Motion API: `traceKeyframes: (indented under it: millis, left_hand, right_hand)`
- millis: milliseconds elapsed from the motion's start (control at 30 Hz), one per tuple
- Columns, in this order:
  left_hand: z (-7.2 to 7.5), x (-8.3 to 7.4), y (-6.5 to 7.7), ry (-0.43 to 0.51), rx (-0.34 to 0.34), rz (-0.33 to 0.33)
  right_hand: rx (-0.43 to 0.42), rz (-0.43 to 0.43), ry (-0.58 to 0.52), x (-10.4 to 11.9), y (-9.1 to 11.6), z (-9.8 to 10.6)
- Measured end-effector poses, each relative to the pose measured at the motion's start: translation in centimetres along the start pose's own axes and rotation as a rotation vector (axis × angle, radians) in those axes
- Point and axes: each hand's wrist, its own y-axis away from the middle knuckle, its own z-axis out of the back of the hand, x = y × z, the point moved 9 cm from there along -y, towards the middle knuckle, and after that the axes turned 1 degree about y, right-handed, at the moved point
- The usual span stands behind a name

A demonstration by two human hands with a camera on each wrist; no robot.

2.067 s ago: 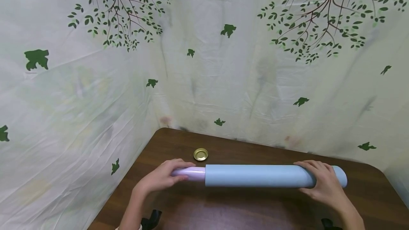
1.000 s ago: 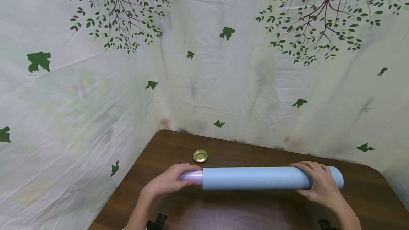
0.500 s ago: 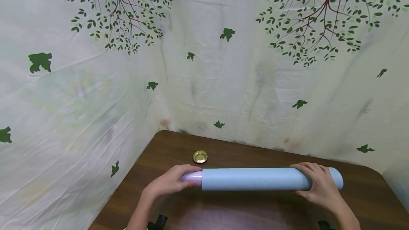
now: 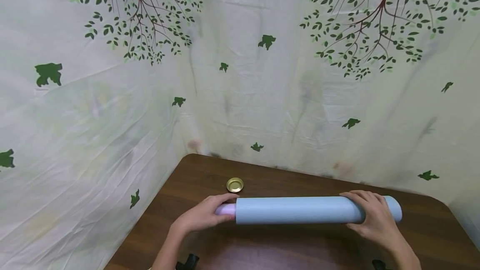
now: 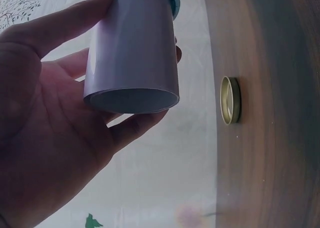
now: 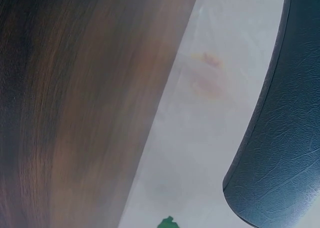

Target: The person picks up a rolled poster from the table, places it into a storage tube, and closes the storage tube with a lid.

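A long light blue tube [image 4: 292, 210] lies level above the table in the head view. From its left end sticks a short length of a lilac roll [image 4: 226, 209]. My left hand [image 4: 204, 213] holds this roll close to the tube's rim, thumb below and fingers above. In the left wrist view the lilac roll [image 5: 132, 53] is hollow, with a thin, overlapping edge, and the tube's rim [image 5: 172, 0] surrounds its far end. My right hand [image 4: 375, 216] grips the tube near its right end. The right wrist view does not show that hand.
A small round gold lid [image 4: 235, 185] lies on the brown wooden table [image 4: 202, 166], just behind the left hand. A white cloth [image 4: 240, 107] printed with leaves hangs behind. A dark blue leather-textured surface [image 6: 285, 138] fills the right wrist view's right side.
My left hand has moved right along with the lilac roll, and less of the roll shows outside the tube. The right hand keeps its grip and has barely shifted.
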Motion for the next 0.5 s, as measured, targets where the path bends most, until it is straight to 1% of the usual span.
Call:
traceKeyframes:
  millis: [133, 267, 400, 467, 500]
  left_hand:
    - [0.2, -0.1, 0.1, 0.01, -0.024, -0.012]
    - [0.7, 0.0, 0.2, 0.029, -0.06, 0.006]
    - [2.1, 0.7, 0.3, 0.095, -0.148, 0.067]
    - [2.9, 1.4, 0.5, 0.137, -0.193, 0.122]
    - [3.2, 1.7, 0.6, 0.166, -0.203, 0.147]
  right_hand:
    - [-0.011, -0.002, -0.003, 0.0, 0.1, 0.1]
    - [-0.026, -0.002, -0.004, -0.1, 0.1, 0.3]
    - [-0.042, -0.014, -0.012, -0.3, 0.1, 0.8]
    - [-0.048, -0.026, -0.02, -0.4, 0.1, 1.1]
    - [-0.052, -0.032, -0.022, -0.5, 0.1, 1.2]
